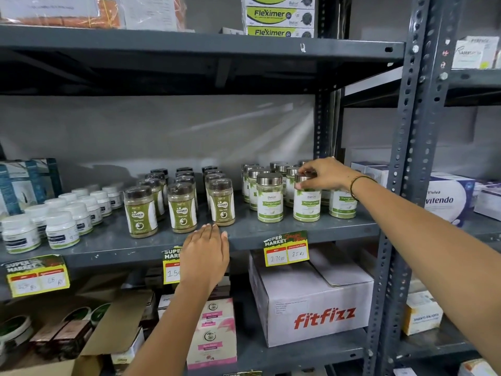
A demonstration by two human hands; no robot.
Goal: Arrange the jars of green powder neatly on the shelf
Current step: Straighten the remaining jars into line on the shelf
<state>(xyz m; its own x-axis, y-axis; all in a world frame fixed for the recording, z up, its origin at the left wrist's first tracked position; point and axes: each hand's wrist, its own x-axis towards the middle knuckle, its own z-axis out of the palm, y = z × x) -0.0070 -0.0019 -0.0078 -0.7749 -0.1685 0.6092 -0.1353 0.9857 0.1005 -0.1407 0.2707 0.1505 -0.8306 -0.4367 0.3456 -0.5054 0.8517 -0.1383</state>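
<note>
right hand (324, 173) grips a front jar's lid (305, 177); neighbouring jars (269, 198) crowd it; left hand (206, 253) flat, empty.

Left hand (206, 255) covers middle price tag (171, 264) at 6 o'clock; rear jars (276, 169) hidden behind front row; tag prices at 8 o'clock blurred

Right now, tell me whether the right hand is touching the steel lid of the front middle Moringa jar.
Touching. The head view shows the right hand with fingertips wrapped over the steel lid of the front middle Moringa jar, no gap visible.
</note>
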